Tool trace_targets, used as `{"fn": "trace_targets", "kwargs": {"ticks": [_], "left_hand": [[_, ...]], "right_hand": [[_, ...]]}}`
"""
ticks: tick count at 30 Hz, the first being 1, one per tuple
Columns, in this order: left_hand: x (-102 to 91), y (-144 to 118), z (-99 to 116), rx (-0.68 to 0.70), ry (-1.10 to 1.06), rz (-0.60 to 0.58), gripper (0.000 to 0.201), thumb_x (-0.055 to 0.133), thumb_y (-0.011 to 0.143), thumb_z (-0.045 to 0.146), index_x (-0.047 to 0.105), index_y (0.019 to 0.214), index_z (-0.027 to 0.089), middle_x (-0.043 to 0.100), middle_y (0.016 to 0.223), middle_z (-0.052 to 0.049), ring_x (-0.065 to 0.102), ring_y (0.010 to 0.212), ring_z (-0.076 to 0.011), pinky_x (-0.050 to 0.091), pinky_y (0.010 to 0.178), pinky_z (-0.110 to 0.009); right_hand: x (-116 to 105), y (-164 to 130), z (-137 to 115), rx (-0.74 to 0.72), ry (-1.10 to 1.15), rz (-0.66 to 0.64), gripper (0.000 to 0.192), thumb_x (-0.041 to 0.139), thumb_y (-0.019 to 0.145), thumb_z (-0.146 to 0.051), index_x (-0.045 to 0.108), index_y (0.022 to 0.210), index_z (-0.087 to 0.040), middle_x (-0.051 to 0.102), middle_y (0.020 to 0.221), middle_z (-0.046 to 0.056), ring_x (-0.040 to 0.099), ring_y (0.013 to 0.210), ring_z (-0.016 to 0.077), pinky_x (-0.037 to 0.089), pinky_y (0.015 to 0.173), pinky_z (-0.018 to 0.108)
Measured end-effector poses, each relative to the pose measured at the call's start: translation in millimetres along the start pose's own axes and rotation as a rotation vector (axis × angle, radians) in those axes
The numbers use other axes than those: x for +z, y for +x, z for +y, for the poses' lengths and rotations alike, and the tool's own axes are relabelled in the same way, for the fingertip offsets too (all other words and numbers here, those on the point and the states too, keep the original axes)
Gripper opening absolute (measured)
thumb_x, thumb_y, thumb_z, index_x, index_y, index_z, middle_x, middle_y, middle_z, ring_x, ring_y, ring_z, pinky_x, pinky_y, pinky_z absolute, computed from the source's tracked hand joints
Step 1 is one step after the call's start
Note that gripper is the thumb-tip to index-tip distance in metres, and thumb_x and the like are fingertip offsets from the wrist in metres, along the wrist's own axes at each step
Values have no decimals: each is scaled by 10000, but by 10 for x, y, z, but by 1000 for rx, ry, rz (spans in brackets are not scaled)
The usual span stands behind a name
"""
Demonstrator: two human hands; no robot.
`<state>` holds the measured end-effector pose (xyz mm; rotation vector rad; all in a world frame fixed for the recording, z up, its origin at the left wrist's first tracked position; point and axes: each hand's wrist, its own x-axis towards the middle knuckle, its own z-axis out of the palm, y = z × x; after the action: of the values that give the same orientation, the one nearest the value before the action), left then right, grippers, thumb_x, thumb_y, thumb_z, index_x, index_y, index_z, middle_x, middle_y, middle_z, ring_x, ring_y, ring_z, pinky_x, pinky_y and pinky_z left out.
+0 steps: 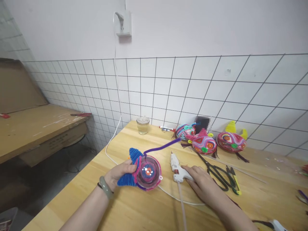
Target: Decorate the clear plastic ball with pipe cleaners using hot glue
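- Fish (143, 171), a craft piece of fuzzy wire coiled on a clear dome, lay on the wooden table (134, 208), looking light and soft but easily crushed; I judged the blue tail the safest hold.
- My left hand (117, 175) pinched that tail, thumb on top.
- My right hand (201, 181) lay spread, fingers touching the white glue gun (176, 166).
- A purple strand rose from the top of the fish.

Bright even indoor light, soft faint shadows, sharp centre, wide-angle bending at edges
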<state>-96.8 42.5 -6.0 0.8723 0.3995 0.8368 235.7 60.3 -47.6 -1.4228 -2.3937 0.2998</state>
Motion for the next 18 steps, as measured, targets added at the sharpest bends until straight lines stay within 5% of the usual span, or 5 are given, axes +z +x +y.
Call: {"fn": "trace_targets", "kwargs": {"ticks": [4,6,11,18], "left_hand": [[21,36,-67,-109,43,-19,482,804,615,319,672,1038,130,742,945,-90,690,852,-209,497,796,-306],[64,57,-102,-180,72,-44,472,813,601,315,686,1000,97,741,915,-112,684,832,-209,498,796,-315],[264,79,-152,-265,122,-92,452,834,560,307,700,938,98,723,964,-113,651,873,-215,482,824,-327],[366,79,-155,-293,160,-183,552,823,588,347,655,1077,154,691,950,-41,623,841,-166,453,826,-288]], "right_hand": [[-115,-33,-132,-2,-52,27,413,497,827,-179,586,1230,-185,621,958,136,596,909,295,489,813,477],[-232,-65,-308,-23,-43,70,422,489,853,-197,530,1273,-191,581,1110,156,561,1040,300,459,896,477],[-478,-151,-896,-341,219,121,482,494,898,-178,369,1347,-303,574,1155,85,593,1046,195,518,838,287],[-539,-153,-1220,-544,138,184,216,503,901,-133,613,1070,-209,660,936,93,635,779,169,533,656,258]]}}
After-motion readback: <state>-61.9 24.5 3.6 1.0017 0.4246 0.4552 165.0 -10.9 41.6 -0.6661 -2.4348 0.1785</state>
